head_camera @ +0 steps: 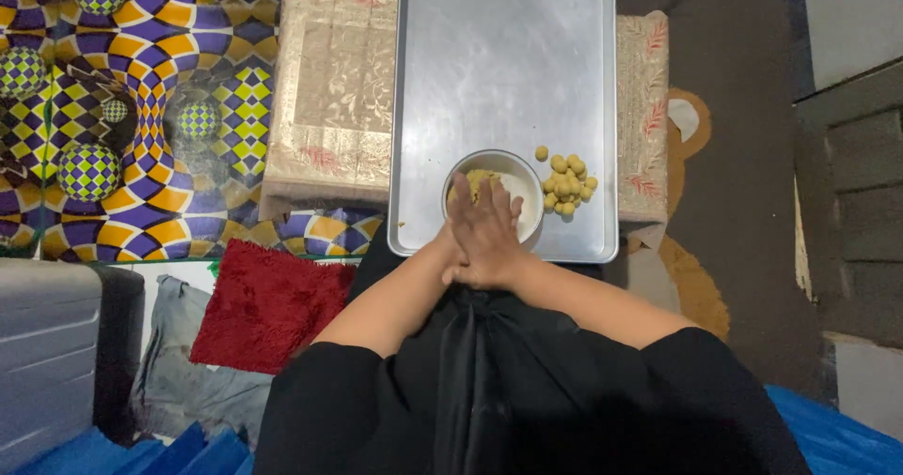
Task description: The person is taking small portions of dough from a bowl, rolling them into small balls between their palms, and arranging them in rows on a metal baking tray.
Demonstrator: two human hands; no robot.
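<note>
My two hands are pressed palm to palm just over the near rim of a white bowl; my right hand lies on top and my left hand shows only at its edge beneath. Anything between the palms is hidden. The bowl holds yellow dough and stands on a large metal tray. Several small yellow dough balls are clustered on the tray just right of the bowl.
The tray rests on a low table with a beige patterned cloth. A red fluffy mat and grey fabric lie at my left. A colourful patterned floor mat is far left; a brown rug is right.
</note>
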